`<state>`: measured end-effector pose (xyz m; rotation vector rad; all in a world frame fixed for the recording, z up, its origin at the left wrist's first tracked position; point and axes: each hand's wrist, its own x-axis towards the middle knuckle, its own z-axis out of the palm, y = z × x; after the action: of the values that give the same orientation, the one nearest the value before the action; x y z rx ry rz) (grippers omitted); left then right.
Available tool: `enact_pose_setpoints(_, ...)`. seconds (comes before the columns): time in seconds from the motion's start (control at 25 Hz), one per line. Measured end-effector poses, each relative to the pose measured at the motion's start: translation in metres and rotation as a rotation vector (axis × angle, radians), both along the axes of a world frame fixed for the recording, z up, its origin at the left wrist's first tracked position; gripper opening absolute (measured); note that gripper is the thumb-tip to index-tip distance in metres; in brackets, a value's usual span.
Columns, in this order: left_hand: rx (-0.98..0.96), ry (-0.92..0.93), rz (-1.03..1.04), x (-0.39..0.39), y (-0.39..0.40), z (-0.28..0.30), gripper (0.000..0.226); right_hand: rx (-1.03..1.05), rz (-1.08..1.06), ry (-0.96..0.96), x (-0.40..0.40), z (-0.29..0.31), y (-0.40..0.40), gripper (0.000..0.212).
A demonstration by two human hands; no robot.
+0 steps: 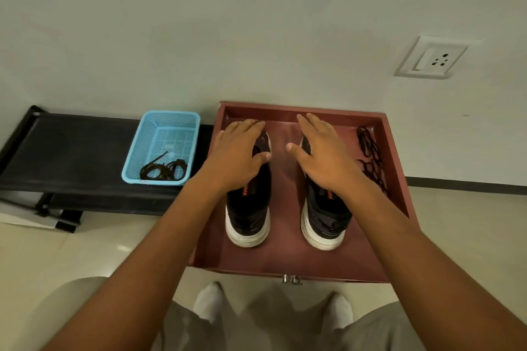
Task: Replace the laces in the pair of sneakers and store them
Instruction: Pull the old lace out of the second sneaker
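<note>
Two black sneakers with white soles stand side by side, heels toward me, in a dark red drawer (288, 259) on the floor. My left hand (236, 157) lies flat with straight fingers over the front of the left sneaker (248, 219). Over the front of the right sneaker (325, 222) my right hand (322, 154) lies the same way. Loose black laces (370, 157) lie along the drawer's right wall. More black laces (164, 170) sit coiled in a light blue plastic basket (171, 122) to the left.
The basket stands on a low black bench (71, 157) against the white wall. A wall socket (432, 57) is at upper right. The drawer's metal knob (291, 279) faces me. My socked feet (208, 305) rest on the tiled floor before the drawer.
</note>
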<state>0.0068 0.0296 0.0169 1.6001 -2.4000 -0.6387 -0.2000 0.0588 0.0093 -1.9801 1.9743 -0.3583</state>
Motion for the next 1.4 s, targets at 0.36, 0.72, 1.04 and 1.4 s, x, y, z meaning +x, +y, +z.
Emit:
enact_pose_setpoints(0.36, 0.064, -0.029, 0.251, 0.038, 0.014, -0.008, 0.026, 0.101, -0.084, -0.154, 0.062, 0.003, 0.002, 0.028)
enact_pose_setpoints(0.72, -0.026, -0.006, 0.267, 0.038, 0.001, -0.015, 0.025, 0.030, -0.126, -0.156, 0.073, -0.003, -0.010, 0.011)
enact_pose_setpoints(1.04, -0.052, 0.029, 0.311, 0.045, -0.014, -0.020, 0.016, -0.017, -0.067, -0.122, 0.088, -0.007, -0.030, 0.011)
enact_pose_setpoints(1.4, -0.079, 0.069, 0.335, 0.043, -0.018, -0.031, 0.013, -0.012, -0.075, -0.173, 0.093, -0.015, -0.035, 0.015)
